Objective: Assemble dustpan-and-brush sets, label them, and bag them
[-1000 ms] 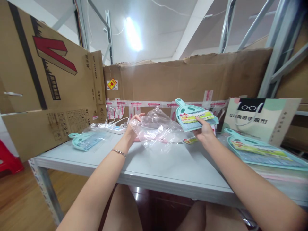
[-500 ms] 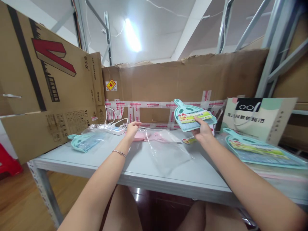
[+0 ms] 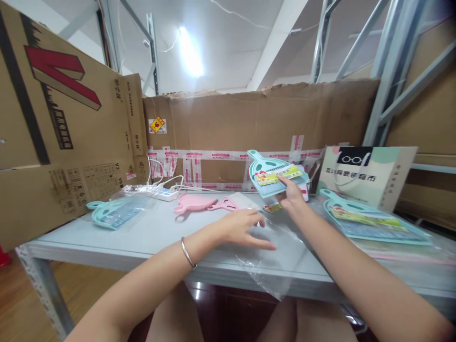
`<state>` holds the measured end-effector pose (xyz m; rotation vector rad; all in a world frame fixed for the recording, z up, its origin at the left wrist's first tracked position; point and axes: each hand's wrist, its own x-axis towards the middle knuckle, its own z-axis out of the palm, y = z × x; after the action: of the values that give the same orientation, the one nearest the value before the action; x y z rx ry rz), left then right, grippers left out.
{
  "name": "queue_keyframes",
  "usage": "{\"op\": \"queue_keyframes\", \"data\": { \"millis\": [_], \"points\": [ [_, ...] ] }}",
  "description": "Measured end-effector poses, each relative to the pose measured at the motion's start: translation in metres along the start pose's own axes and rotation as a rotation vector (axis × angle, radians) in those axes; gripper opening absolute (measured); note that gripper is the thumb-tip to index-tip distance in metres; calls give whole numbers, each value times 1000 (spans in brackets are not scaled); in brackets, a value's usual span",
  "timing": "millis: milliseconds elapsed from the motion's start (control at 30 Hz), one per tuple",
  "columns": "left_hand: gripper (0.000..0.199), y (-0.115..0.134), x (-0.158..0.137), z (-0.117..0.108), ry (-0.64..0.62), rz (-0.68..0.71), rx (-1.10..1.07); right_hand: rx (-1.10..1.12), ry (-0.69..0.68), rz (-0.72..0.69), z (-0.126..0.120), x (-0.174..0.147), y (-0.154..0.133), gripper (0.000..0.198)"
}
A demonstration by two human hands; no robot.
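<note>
My right hand (image 3: 292,194) grips a mint-green dustpan and brush set (image 3: 270,178) with a yellow-green label, raised above the table. Below and to its left, my left hand (image 3: 245,230) hovers with fingers apart, over a clear plastic bag (image 3: 274,266) that droops past the table's front edge. Whether the fingers touch the bag I cannot tell. Behind my left hand lie a pink dustpan (image 3: 195,203) and a smaller pink piece (image 3: 224,204). A colourful label card (image 3: 272,208) rests below the held set.
More mint-green dustpan sets lie on the table (image 3: 156,242): one bagged set (image 3: 117,213) at left, another set (image 3: 374,219) stacked at right. A power strip (image 3: 166,192) with cables sits at the back. Cardboard (image 3: 221,123) walls the rear; a printed paper bag (image 3: 370,175) stands at right.
My left hand has moved right and toward me, its fingers spreading. The clear bag has shifted toward the front edge, uncovering the pink pieces. My right hand still holds the mint-green set.
</note>
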<state>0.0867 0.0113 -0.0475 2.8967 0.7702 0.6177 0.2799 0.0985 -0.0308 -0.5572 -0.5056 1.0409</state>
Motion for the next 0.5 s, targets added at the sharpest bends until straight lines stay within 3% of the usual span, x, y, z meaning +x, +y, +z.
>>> {"op": "queue_keyframes", "data": {
  "millis": [100,200,367,433,500],
  "points": [
    [58,3,-1,5,-88,-29,173,-6,1,8,-1,0,1,26],
    [58,1,-3,3,-182,-65,192,-13,13,10,-1,-1,1,25],
    [23,5,0,0,-323,-36,143,-34,24,13,-1,0,3,28],
    [14,2,1,-2,-284,-17,163,-35,9,-2,-2,1,3,29],
    [9,-8,1,-11,-129,-51,233,-22,-14,-15,-2,2,2,29]
  ]
}}
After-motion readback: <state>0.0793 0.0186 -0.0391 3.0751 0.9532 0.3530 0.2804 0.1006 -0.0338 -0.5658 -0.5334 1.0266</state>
